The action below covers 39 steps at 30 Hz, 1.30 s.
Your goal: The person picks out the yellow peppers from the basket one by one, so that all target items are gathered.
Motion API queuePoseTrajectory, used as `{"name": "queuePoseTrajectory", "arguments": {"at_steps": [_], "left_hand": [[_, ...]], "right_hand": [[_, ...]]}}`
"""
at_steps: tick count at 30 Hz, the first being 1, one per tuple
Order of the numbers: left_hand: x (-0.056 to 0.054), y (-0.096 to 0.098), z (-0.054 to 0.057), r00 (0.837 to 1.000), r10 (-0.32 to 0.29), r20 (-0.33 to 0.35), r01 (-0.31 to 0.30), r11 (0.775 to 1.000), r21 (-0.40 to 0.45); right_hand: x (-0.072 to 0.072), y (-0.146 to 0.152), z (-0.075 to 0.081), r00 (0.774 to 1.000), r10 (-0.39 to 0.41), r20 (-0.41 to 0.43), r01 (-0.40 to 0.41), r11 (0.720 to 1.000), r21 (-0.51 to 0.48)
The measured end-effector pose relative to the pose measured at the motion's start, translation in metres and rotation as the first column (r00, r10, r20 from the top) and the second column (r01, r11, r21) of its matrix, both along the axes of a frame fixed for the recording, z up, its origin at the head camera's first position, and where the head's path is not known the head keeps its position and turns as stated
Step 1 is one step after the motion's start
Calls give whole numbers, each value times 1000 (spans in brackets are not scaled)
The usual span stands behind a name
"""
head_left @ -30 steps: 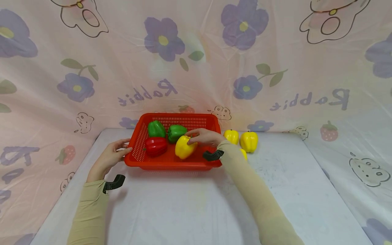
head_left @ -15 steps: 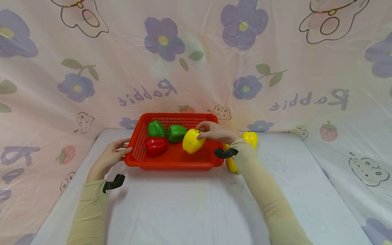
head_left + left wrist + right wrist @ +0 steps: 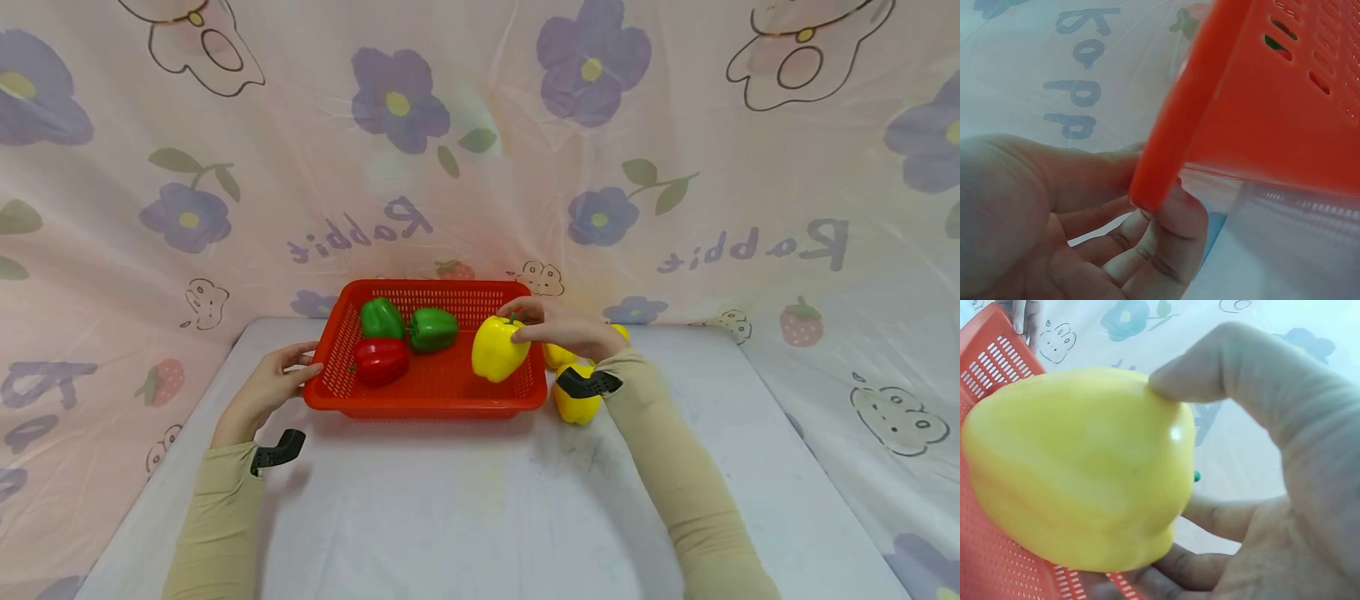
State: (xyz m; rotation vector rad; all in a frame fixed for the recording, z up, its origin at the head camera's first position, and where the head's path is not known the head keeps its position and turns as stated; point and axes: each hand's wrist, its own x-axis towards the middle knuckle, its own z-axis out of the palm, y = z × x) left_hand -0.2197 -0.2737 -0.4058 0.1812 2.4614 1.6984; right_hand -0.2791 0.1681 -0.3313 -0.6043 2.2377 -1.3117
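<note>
A yellow bell pepper [image 3: 497,350] is pinched between the thumb and fingers of my right hand [image 3: 558,327], over the right end of a red plastic basket [image 3: 442,407]. In the right wrist view this yellow bell pepper [image 3: 1079,469] fills much of the picture, with the basket behind it. My left hand [image 3: 272,387] grips the basket's left rim, thumb above and fingers below, as the left wrist view shows at the rim [image 3: 1172,131]. Inside the basket lie two green bell peppers [image 3: 382,320] and a red bell pepper [image 3: 381,361], at its left and middle.
Right of the basket, several yellow bell peppers [image 3: 576,402] stand on the white table [image 3: 450,508], partly hidden behind my right wrist and hand. A patterned curtain [image 3: 480,167] hangs close behind the table's back edge. Black mounts [image 3: 279,450] sit at both wrists.
My right hand has lifted the yellow bell pepper from the basket's middle and carried it rightward, to above the right end. My left hand stays on the rim.
</note>
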Motion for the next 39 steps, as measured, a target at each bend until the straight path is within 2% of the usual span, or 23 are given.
{"name": "queuePoseTrajectory", "arguments": {"at_steps": [9,18,22,30,39], "left_hand": [[-1,-1,-1,1000,3,10,-3,1000,-7],[-1,-2,-2,1000,0,3,0,1000,1],[-1,-2,-2,1000,-1,-2,1,1000,3],[-1,-2,-2,1000,-4,-16,4,1000,4],[-1,-1,-2,1000,0,-24,0,1000,-4]], "right_hand": [[10,22,5,999,20,30,-18,997,-71],[16,61,4,1000,6,-30,-8,999,-36],[18,80,3,1000,-8,-9,8,998,-58],[27,114,-3,998,-59,10,59,998,-4],[36,149,-18,994,-101,27,100,994,54]]}}
